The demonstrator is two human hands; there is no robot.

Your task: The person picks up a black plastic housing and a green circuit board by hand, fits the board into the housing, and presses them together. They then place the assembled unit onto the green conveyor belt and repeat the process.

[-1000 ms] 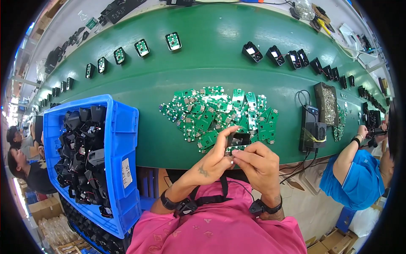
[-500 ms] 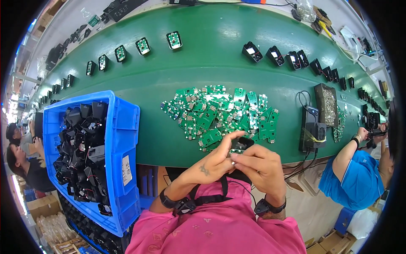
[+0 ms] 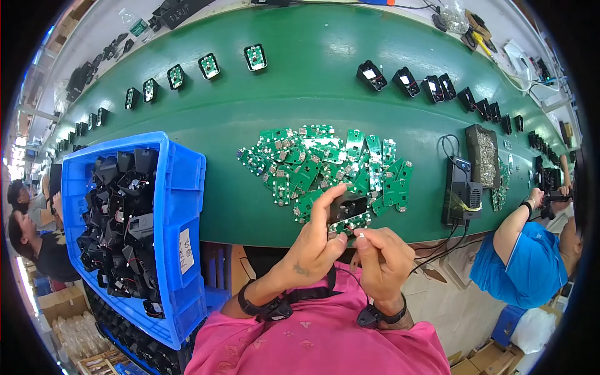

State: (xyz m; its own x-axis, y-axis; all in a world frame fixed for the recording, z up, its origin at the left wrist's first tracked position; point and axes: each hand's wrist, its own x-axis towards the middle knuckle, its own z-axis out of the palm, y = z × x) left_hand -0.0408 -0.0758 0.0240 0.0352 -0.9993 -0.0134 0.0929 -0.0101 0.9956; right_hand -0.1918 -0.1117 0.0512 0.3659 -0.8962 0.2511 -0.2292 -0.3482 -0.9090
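Near the table's front edge, my left hand (image 3: 314,245) grips a black plastic housing (image 3: 347,206) together with a green circuit board (image 3: 350,225). The board lies along the housing's near side, tilted, with its component face showing. My right hand (image 3: 384,255) is closed in a pinch just right of the board. Between its thumb and forefinger shows a small white piece (image 3: 360,235), too small to make out fully. Just beyond both hands spreads a loose pile of green circuit boards (image 3: 306,169).
A blue crate (image 3: 181,212) of black housings stands at the left. Housings fitted with boards (image 3: 255,57) line the far left; housings without visible boards (image 3: 372,76) line the far right. A black device with cables (image 3: 462,194) and a dark tray (image 3: 484,153) sit rightward. Other people work at both sides.
My hands have drawn apart slightly, and the left has turned so the board's face shows. The right hand has moved a little down and right, uncovering the small white piece.
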